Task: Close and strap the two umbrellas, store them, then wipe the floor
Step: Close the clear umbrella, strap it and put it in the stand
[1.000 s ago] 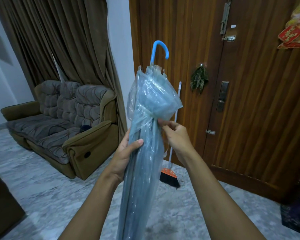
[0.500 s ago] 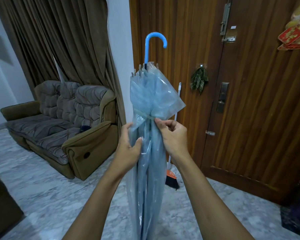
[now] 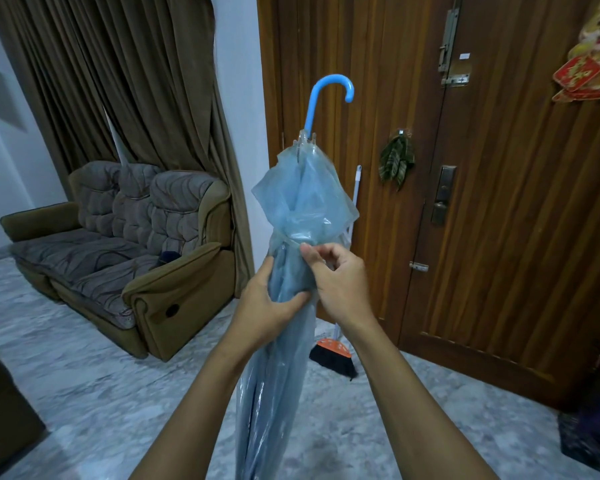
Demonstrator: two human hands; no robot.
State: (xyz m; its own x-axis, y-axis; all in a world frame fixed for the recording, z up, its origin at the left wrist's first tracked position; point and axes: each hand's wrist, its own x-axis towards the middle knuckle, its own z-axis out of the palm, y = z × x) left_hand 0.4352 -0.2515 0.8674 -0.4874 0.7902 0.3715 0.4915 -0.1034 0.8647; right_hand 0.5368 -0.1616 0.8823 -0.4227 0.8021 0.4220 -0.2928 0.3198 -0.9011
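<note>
The fingers (image 3: 309, 252) of the right hand (image 3: 340, 282) pinch together at the thin strap (image 3: 293, 243) that cinches the translucent blue umbrella (image 3: 302, 209), thumb and forefinger tips pressed onto the folded plastic at that band. Just below, the left hand (image 3: 265, 308) wraps the bundled canopy, its thumb laid across the front and the other fingers curled behind, so the grip is closed around the umbrella. The umbrella stands upright between the two forearms, handle end up: its light blue hooked handle (image 3: 329, 98) rises above the gathered canopy, which puffs out loosely over the strap and hangs narrow and pleated below the hands, running out of view at the bottom edge. Behind it a broom (image 3: 336, 358) with an orange head and black bristles leans against the brown wooden door (image 3: 499, 202), its bristles on the grey marbled floor (image 3: 84, 393). A small green leafy ornament (image 3: 397, 162) hangs on the door, and a red and gold decoration (image 3: 589, 64) sits near its upper right. To the left, a brown padded sofa (image 3: 118, 244) stands on the floor before long brown curtains (image 3: 125, 81).
</note>
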